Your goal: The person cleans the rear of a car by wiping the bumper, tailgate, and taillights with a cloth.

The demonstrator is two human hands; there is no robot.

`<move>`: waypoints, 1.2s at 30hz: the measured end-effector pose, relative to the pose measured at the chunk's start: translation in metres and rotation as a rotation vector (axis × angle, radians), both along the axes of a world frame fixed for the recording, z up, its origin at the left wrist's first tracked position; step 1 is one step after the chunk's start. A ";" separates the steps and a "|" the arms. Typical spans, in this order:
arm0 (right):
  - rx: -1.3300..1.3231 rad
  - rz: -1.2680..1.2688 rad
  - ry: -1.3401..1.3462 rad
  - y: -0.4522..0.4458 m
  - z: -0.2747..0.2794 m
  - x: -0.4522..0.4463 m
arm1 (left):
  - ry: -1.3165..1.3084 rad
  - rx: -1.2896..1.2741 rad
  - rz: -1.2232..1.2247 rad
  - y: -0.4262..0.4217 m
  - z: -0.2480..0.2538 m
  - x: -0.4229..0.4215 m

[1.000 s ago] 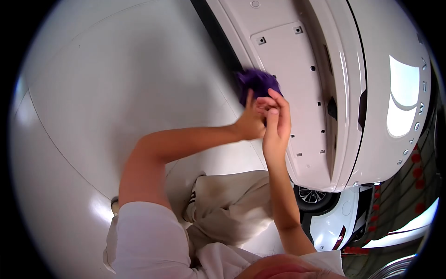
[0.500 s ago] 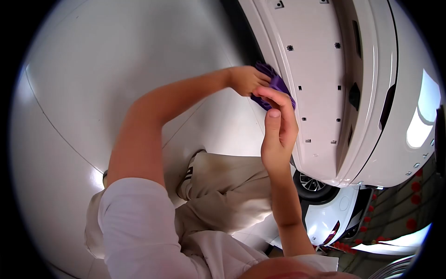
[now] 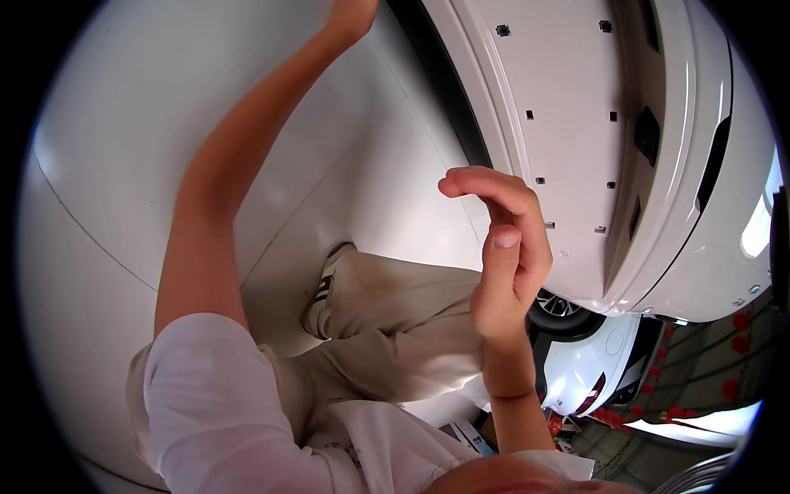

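Note:
At the top edge my left hand [image 3: 354, 11] is cut off at about the wrist, beside the dark edge strip of a car. Its fingers are out of view, so what they hold does not show. My right hand [image 3: 512, 247] hangs in the air in front of a pale car panel [image 3: 568, 148]. Its fingers are bent over to the left, the thumb stands apart, and nothing is in it. Small square clips and holes dot the panel.
Pale floor tiles [image 3: 107, 165] lie to the left. My bent leg in beige trousers [image 3: 403, 305] and a striped shoe [image 3: 321, 292] are below. A car wheel [image 3: 559, 311] and another white car [image 3: 592, 362] stand at the lower right.
My left hand has moved up and left, away from my right hand, to the top edge. The purple cloth it held has gone out of view. My right hand stays curved and raised.

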State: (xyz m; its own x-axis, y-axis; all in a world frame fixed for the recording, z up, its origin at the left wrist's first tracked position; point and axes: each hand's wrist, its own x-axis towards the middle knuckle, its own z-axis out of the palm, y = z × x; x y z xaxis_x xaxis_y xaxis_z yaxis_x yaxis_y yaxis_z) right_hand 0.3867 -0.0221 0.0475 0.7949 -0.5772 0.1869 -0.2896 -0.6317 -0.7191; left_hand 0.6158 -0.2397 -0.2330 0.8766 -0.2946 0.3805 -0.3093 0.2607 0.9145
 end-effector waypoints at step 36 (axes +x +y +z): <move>-1.446 -0.164 0.831 -0.111 0.206 0.051 | 0.423 -0.309 -0.077 0.034 0.110 0.015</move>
